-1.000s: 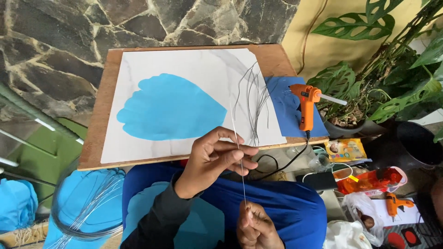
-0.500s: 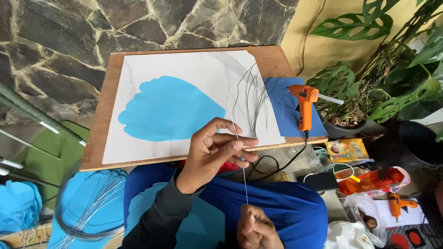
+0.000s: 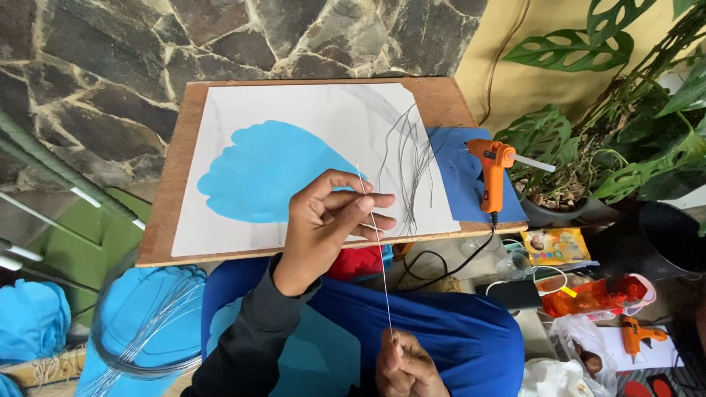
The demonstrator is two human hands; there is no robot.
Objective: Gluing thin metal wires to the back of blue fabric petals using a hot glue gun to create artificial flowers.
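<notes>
- Thin, straight silver wire (image 3: 376, 246), centre frame: looks light, springy and slippery.
- Left hand (image 3: 331, 220) pinches its upper part; right hand (image 3: 408, 364) clamps its lower end.
- Best held near the ends.

Thin straight silver wire (image 3: 376, 254), near upright, pinched at top by my left hand (image 3: 331, 220), bottom end in my right hand (image 3: 406, 364).
</notes>
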